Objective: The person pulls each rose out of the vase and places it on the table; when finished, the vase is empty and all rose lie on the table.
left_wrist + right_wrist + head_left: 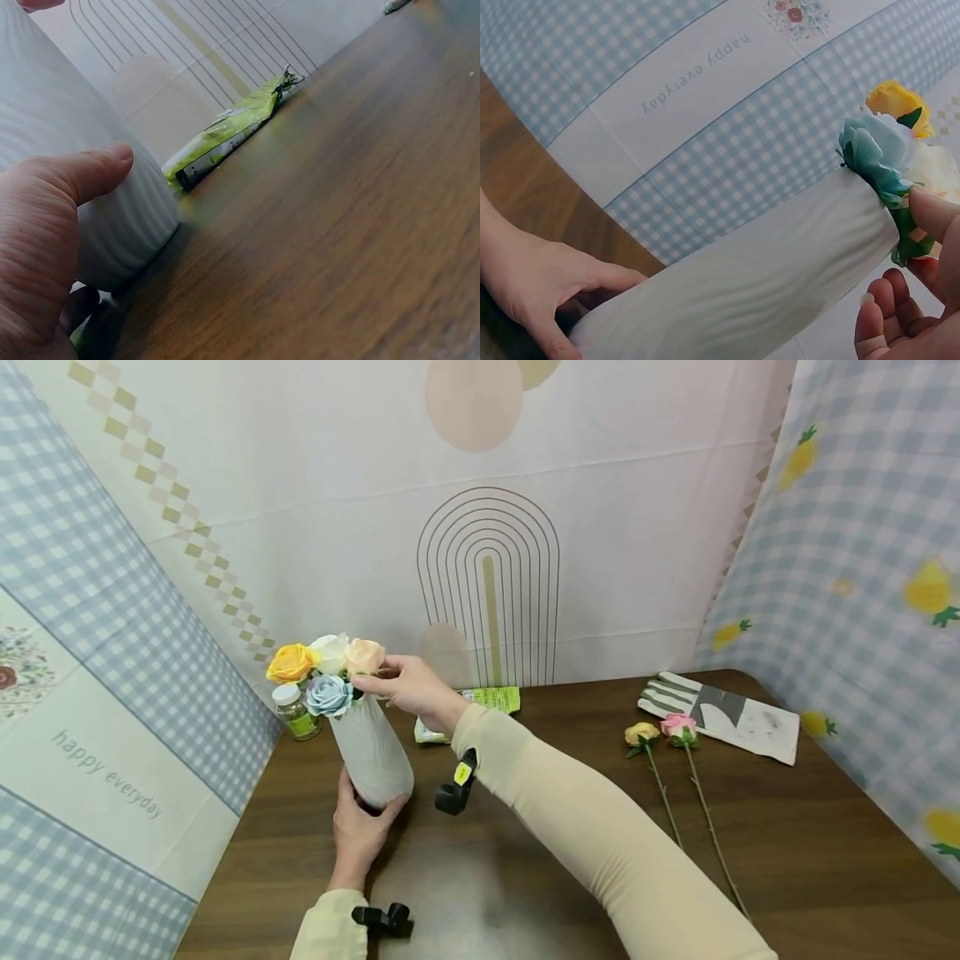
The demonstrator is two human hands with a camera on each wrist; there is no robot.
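A white ribbed vase (369, 752) stands on the table's left part and looks tilted in the head view. My left hand (358, 831) grips it low down, the thumb (105, 169) lying along its side in the left wrist view. At the mouth are a yellow rose (292, 662), a white rose (330, 652), a blue rose (328, 695) and a peach rose (365, 657). With thumb and index finger my right hand (416, 687) pinches the peach rose just under its bloom, beside the rim. Its other fingers are loosely curled. The stems inside the vase are hidden.
A lidded jar (297, 714) stands behind the vase at the left. A green packet (491, 698) lies by the back wall. To the right lie a yellow rose (642, 734), a pink rose (679, 727) and white-and-grey gloves (723, 717). Patterned cloths surround the table (510, 852).
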